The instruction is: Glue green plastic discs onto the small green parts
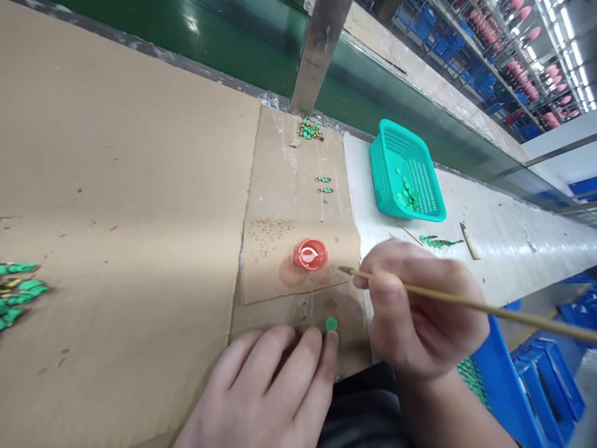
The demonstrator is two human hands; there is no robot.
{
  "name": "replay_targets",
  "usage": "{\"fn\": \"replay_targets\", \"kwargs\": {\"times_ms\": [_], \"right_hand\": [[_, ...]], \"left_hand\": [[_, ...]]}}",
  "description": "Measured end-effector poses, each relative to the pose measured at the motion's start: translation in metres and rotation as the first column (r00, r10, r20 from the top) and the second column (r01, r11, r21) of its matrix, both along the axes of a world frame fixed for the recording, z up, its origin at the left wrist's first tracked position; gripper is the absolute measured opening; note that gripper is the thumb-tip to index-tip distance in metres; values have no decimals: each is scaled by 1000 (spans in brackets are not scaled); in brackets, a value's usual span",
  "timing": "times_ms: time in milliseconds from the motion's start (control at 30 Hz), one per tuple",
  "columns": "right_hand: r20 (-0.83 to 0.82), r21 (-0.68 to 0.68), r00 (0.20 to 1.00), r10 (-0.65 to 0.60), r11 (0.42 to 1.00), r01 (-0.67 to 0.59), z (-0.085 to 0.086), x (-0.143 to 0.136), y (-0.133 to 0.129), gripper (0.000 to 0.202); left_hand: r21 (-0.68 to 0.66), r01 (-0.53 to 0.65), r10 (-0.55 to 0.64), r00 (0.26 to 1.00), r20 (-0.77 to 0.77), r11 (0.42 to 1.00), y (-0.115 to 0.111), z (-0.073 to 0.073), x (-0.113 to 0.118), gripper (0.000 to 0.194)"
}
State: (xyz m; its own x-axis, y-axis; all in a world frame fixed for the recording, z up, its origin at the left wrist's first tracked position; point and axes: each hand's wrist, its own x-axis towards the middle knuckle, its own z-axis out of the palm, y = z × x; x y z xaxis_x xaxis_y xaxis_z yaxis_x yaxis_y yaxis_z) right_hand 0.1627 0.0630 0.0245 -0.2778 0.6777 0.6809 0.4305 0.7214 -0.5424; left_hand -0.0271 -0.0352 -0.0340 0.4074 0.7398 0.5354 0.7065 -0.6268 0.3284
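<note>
My right hand (420,330) is closed in a pen-like grip around a thin paintbrush (448,297). The brush's pointed tip aims left, just short of a small red cup (311,254) with liquid in it. My left hand (280,386) lies palm down on the cardboard, fingers side by side and loosely bent. Its index fingertip touches the lower edge of a small round green disc (331,324). The thumb of that hand is hidden.
A turquoise basket (380,177) holds several green discs. Small green-and-gold pieces (310,129) sit in a pile behind the cup, with two more (325,190) nearer. Green pieces (21,292) lie far left. A metal post (319,56) rises at the back; blue bins (541,386) stand at right.
</note>
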Motion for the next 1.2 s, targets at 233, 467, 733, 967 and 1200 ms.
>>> {"fn": "replay_targets", "kwargs": {"times_ms": [233, 467, 733, 967, 1200], "right_hand": [[49, -32, 999, 7, 999, -6, -20, 25, -62, 27], [121, -64, 991, 54, 997, -47, -24, 31, -66, 23], [147, -86, 988, 53, 995, -41, -22, 29, -65, 21], [141, -96, 989, 50, 995, -36, -22, 29, -65, 21], [138, -123, 988, 63, 991, -46, -21, 28, -64, 18]], "left_hand": [[21, 0, -2, 994, 109, 1000, -6, -9, 2, 27], [-33, 39, -36, 995, 88, 999, -4, -3, -1, 22], [-44, 9, -4, 993, 119, 999, -6, -5, 3, 22], [-62, 19, -12, 993, 118, 998, -5, -4, 4, 23], [-77, 50, -46, 997, 57, 996, -3, -1, 1, 22]]}}
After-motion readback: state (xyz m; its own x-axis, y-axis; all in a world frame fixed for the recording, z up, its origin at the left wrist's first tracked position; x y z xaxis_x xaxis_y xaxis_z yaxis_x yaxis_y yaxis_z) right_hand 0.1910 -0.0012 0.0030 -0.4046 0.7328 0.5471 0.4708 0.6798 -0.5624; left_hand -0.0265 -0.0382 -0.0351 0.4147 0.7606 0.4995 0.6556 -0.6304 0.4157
